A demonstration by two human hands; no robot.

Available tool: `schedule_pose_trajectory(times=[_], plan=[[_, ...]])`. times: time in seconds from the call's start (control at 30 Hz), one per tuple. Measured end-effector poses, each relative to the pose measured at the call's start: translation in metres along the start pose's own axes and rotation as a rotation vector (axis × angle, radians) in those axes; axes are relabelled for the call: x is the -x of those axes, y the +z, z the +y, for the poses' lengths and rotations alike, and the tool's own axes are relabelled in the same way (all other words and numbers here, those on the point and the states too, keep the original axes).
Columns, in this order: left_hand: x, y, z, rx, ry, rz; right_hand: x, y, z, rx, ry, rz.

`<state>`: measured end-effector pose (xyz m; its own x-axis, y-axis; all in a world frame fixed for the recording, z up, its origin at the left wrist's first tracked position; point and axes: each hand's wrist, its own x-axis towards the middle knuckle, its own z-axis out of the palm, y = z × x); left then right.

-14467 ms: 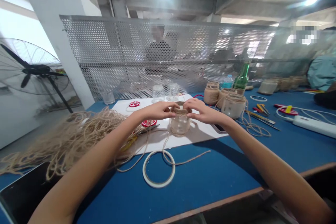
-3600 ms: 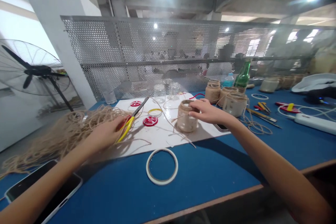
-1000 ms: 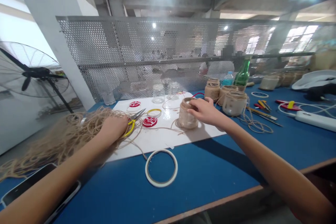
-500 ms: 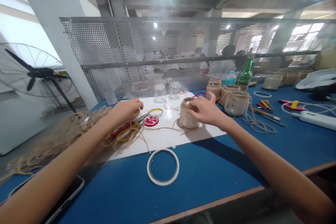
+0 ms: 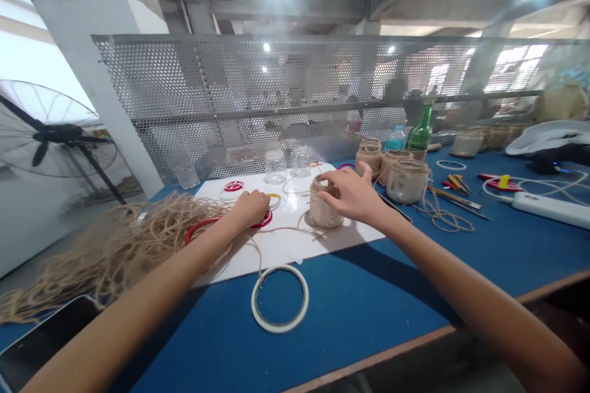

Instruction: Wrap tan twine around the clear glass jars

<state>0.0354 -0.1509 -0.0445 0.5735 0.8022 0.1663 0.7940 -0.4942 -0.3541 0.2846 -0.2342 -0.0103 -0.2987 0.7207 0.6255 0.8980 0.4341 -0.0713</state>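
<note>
My right hand (image 5: 348,193) grips the top of a twine-wrapped glass jar (image 5: 322,212) on a white board (image 5: 295,252), its thumb raised. My left hand (image 5: 251,209) lies over a red-and-white round tape roll (image 5: 266,220), next to a thin yellow ring (image 5: 275,200). A second red-and-white roll (image 5: 233,185) lies farther back. A red loop (image 5: 198,230) sits by a large heap of loose jute twine (image 5: 124,252). The scissors are out of sight, perhaps under my left hand. A white tape ring (image 5: 279,299) lies on the blue table (image 5: 369,282).
Two bare glass jars (image 5: 275,166) stand behind the board. To the right are twine-wrapped jars (image 5: 406,181), a green bottle (image 5: 419,129), hand tools (image 5: 454,196) and a white power strip (image 5: 544,209). A phone (image 5: 46,331) lies at front left. A perforated metal fence (image 5: 230,98) runs behind.
My left hand has moved right from the scissors onto the red-and-white roll, and the scissors no longer show. My right hand stays on the jar, with its thumb lifted higher.
</note>
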Motion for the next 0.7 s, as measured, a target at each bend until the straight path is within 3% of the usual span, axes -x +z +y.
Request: schedule_pose_trajectory(times=[0.13, 0.23, 0.33, 0.43, 0.53, 0.7], plan=[[0.002, -0.025, -0.002, 0.038, 0.002, 0.047, -0.003, -0.003, 0.005, -0.061, 0.033, 0.139], [0.016, -0.055, -0.001, 0.156, 0.052, 0.101, -0.003, -0.007, 0.004, -0.121, -0.071, 0.203], [0.042, -0.087, 0.004, 0.33, 0.191, 0.017, 0.001, -0.011, -0.012, -0.178, -0.282, 0.14], [0.071, -0.108, 0.015, 0.459, 0.322, -0.056, 0.011, -0.012, -0.038, -0.231, -0.454, -0.016], [0.092, -0.113, 0.024, 0.562, 0.365, 0.027, 0.023, -0.009, -0.062, -0.345, -0.511, -0.15], [0.108, -0.091, 0.037, 0.66, 0.129, 0.234, 0.039, 0.001, -0.079, -0.492, -0.325, -0.232]])
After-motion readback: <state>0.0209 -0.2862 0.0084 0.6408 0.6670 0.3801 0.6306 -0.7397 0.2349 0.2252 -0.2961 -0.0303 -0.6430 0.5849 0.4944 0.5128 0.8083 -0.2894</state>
